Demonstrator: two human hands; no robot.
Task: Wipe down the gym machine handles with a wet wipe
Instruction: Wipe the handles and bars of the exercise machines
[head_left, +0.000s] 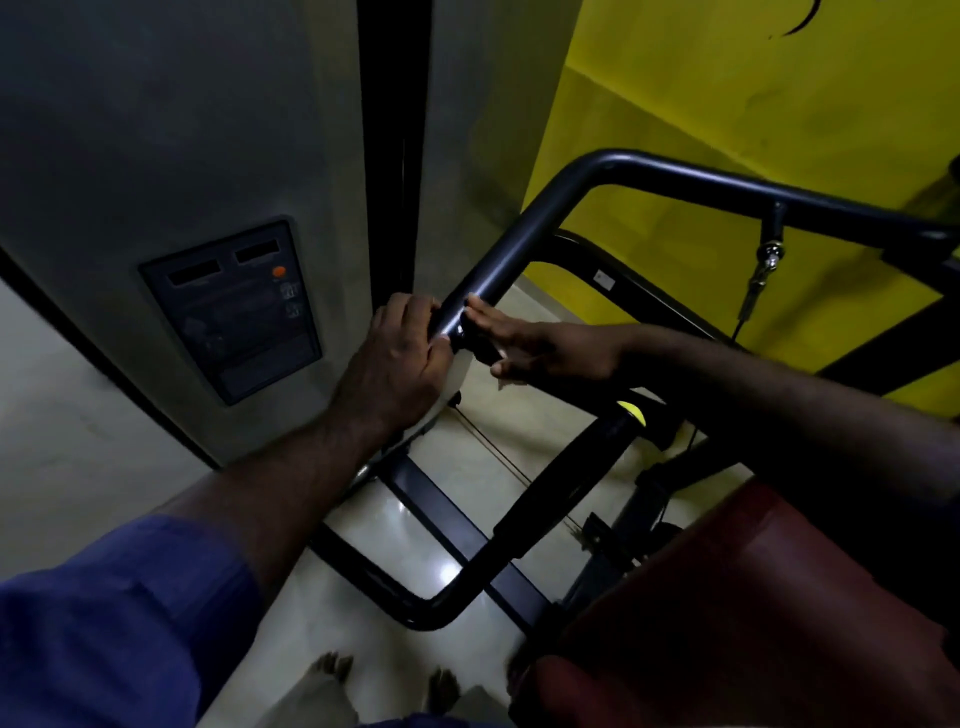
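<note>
The left hand (400, 358) curls round the low end of the black tubular metal handle (524, 234), whose long axis climbs up and right, away from both hands. The right hand (550, 348), fingers straight, touches that same end from the right.

Smooth matt metal handle bar (524, 239), glossy floor (447, 525)

Yellow wall (727, 114), grey panel (234, 317) (orange button (279, 270)).
</note>
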